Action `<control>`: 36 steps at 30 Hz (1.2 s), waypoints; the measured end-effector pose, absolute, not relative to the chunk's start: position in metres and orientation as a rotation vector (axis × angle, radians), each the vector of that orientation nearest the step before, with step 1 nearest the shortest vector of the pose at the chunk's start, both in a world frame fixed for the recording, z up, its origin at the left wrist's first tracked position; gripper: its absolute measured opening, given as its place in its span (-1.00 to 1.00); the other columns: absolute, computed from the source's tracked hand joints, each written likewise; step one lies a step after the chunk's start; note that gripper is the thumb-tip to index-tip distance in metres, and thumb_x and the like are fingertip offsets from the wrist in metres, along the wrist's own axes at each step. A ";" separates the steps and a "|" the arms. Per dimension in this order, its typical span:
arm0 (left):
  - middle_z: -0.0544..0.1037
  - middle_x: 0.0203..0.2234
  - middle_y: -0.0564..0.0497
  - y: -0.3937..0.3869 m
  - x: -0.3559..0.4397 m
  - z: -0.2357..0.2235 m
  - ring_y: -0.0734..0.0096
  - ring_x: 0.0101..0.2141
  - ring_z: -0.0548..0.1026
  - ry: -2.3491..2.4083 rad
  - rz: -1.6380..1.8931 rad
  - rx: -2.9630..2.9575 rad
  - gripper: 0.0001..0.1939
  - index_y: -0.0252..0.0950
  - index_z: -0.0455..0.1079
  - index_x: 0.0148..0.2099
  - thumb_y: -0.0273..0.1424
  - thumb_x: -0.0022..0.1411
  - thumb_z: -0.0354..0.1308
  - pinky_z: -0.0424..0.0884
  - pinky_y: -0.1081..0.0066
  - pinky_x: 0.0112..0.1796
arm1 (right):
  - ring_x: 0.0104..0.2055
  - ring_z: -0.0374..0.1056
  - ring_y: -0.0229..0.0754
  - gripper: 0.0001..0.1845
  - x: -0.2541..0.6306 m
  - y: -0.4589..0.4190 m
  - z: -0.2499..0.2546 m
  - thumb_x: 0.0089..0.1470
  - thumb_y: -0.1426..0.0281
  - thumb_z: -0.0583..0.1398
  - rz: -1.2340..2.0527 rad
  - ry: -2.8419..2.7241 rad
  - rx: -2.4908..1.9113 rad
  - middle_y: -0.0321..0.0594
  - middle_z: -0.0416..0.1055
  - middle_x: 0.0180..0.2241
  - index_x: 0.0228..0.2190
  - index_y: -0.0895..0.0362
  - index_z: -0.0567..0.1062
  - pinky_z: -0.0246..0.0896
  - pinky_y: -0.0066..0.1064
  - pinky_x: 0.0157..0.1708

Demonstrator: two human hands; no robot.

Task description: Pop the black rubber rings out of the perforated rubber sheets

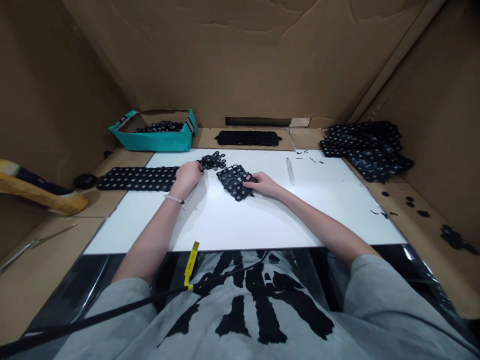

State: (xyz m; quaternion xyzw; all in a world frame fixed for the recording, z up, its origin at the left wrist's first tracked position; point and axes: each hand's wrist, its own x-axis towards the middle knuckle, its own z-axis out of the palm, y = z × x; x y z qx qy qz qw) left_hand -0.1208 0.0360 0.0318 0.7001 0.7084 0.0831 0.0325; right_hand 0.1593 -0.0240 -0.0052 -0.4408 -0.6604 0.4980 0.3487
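Note:
My left hand [189, 177] rests on the white board [240, 225], with its fingertips at a small cluster of black perforated sheet [212, 161]. A long strip of the same black sheet with round holes [138, 178] lies just left of that hand. My right hand [262, 184] grips the edge of a black perforated sheet piece [233, 182], which lies on the board between my hands. Whether my left fingers pinch the cluster is hidden.
A teal cardboard box [155, 137] holds black pieces at back left. A black sheet [247, 138] lies behind the board, and a heap of black sheets [365, 150] sits at right. A clear rod [290, 171] and black scraps [309, 157] lie on the board.

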 end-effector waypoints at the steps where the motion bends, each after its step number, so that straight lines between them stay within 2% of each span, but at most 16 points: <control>1: 0.62 -0.23 -0.23 0.038 -0.122 0.031 -0.05 -0.20 0.53 2.177 0.281 2.154 -0.74 -0.27 0.57 -0.17 -0.40 0.05 0.19 0.38 0.23 -0.24 | -0.52 0.12 -0.32 -0.61 0.159 -0.024 -0.005 -0.14 0.10 0.28 1.298 -1.708 -1.143 -0.37 0.24 -0.61 -0.52 0.20 0.44 0.03 -0.44 -0.47; 6: 0.63 -0.24 -0.14 0.042 -0.123 0.031 0.09 -0.20 0.51 2.049 0.603 2.163 -0.77 -0.26 0.58 -0.22 -0.36 0.12 0.14 0.36 0.31 -0.22 | -0.53 0.11 -0.32 -0.61 0.160 -0.025 -0.005 -0.13 0.10 0.28 1.303 -1.710 -1.146 -0.37 0.23 -0.61 -0.51 0.20 0.43 0.01 -0.44 -0.48; 11: 0.63 -0.26 -0.10 0.043 -0.123 0.031 0.10 -0.19 0.51 2.026 0.779 2.136 -0.77 -0.26 0.59 -0.23 -0.34 0.14 0.14 0.36 0.31 -0.18 | -0.51 0.11 -0.32 -0.60 0.160 -0.024 -0.005 -0.13 0.09 0.27 1.287 -1.743 -1.127 -0.37 0.24 -0.60 -0.51 0.20 0.43 0.02 -0.44 -0.46; 15: 0.63 -0.29 -0.13 0.045 -0.125 0.026 0.06 -0.19 0.50 2.052 0.715 2.137 -0.79 -0.27 0.61 -0.26 -0.36 0.12 0.16 0.35 0.29 -0.18 | -0.52 0.11 -0.32 -0.59 0.160 -0.025 -0.004 -0.14 0.08 0.27 1.298 -1.730 -1.145 -0.38 0.23 -0.61 -0.51 0.20 0.43 0.02 -0.44 -0.47; 19: 0.63 -0.27 -0.15 0.046 -0.123 0.027 0.05 -0.15 0.48 1.970 0.738 2.224 -0.78 -0.29 0.61 -0.24 -0.35 0.14 0.15 0.33 0.26 -0.08 | -0.54 0.09 -0.33 -0.60 0.159 -0.026 -0.003 -0.12 0.08 0.27 1.284 -1.725 -1.164 -0.40 0.21 -0.62 -0.49 0.19 0.41 0.00 -0.44 -0.48; 23: 0.62 -0.22 -0.10 0.031 -0.099 0.036 0.16 -0.19 0.48 1.528 0.888 2.374 -0.72 -0.26 0.58 -0.15 -0.24 0.22 0.13 0.35 0.28 -0.10 | -0.51 0.12 -0.31 -0.64 0.159 -0.024 -0.005 -0.10 0.12 0.26 1.296 -1.722 -1.128 -0.37 0.24 -0.59 -0.47 0.19 0.42 0.03 -0.44 -0.46; 28: 0.62 -0.31 -0.06 -0.004 -0.056 0.034 0.18 -0.19 0.47 1.010 0.755 2.442 -0.71 -0.21 0.57 -0.18 -0.14 0.16 0.23 0.35 0.25 -0.10 | -0.49 0.14 -0.30 -0.63 0.160 -0.022 -0.007 -0.07 0.11 0.24 1.269 -1.772 -1.063 -0.37 0.26 -0.59 -0.44 0.21 0.47 0.04 -0.45 -0.45; 32: 0.63 -0.32 -0.05 -0.010 -0.045 0.025 0.23 -0.27 0.50 1.074 0.840 2.243 -0.69 -0.24 0.58 -0.20 -0.15 0.08 0.30 0.39 0.30 -0.19 | -0.47 0.17 -0.29 -0.60 0.161 -0.021 -0.006 -0.04 0.08 0.23 1.309 -1.735 -0.998 -0.35 0.30 -0.58 -0.45 0.21 0.48 0.08 -0.45 -0.43; 36: 0.65 -0.34 -0.06 -0.001 -0.049 0.021 0.24 -0.32 0.53 1.139 0.853 1.984 -0.68 -0.30 0.60 -0.24 -0.18 0.04 0.31 0.41 0.32 -0.26 | -0.41 0.25 -0.26 -0.63 0.162 -0.020 -0.003 -0.11 0.15 0.28 1.390 -1.713 -0.923 -0.29 0.41 -0.48 -0.41 0.23 0.51 0.16 -0.41 -0.33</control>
